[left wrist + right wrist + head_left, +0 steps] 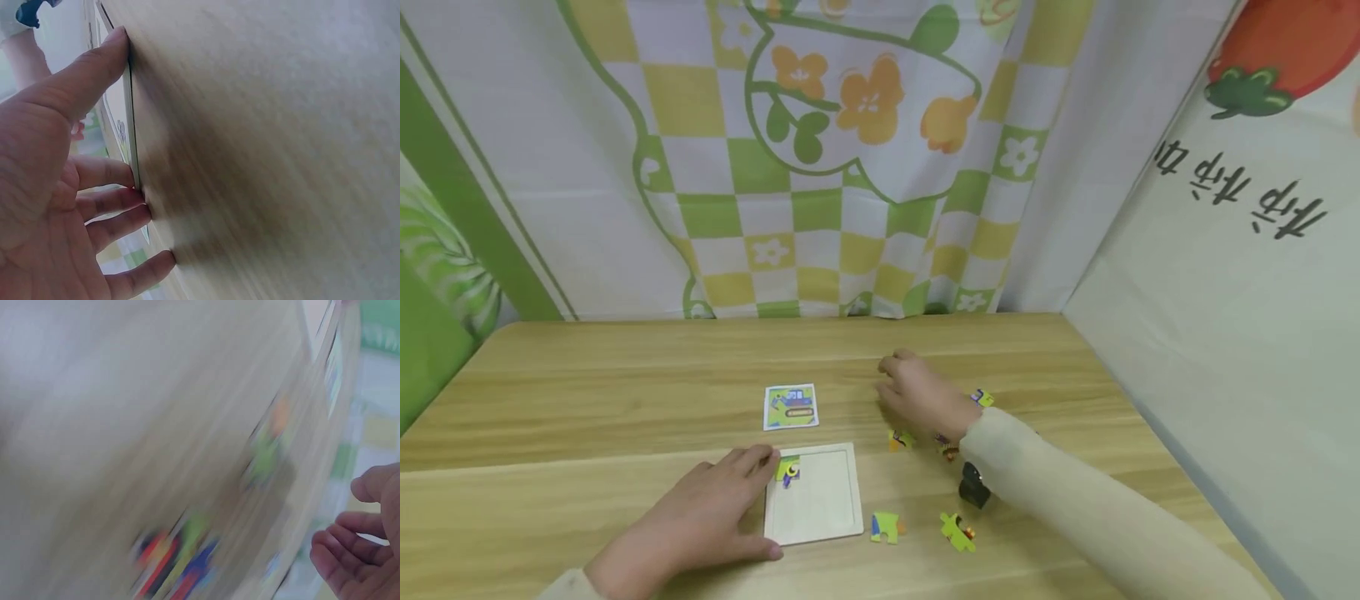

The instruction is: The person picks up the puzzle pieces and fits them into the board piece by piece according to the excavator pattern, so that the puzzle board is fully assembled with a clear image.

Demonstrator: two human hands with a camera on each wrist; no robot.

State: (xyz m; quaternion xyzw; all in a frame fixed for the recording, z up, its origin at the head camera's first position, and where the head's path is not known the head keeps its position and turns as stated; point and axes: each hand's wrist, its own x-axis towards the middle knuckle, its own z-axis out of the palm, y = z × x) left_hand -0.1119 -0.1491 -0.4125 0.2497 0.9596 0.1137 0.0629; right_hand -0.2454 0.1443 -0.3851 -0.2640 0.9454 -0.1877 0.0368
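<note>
My left hand (711,508) rests at the left side of a square wooden puzzle tray (820,508). In the left wrist view, its thumb and fingertips touch the tray's edge (133,144), fingers spread and fairly straight. One green and yellow puzzle piece (788,469) lies in the tray's upper left corner. My right hand (925,396) hovers above the table beyond the loose pieces, fingers loosely bent. Nothing shows between its fingers in the right wrist view. Below the right forearm are a green-orange piece (901,439) and a dark-patterned piece (948,448), partly covered.
A picture card with a digger (791,407) lies behind the tray. More pieces lie to the right: a green-blue one (886,527), a green one (957,532) and one beyond the wrist (982,397). A black device (974,486) sits at the right sleeve. Patterned curtains border the table.
</note>
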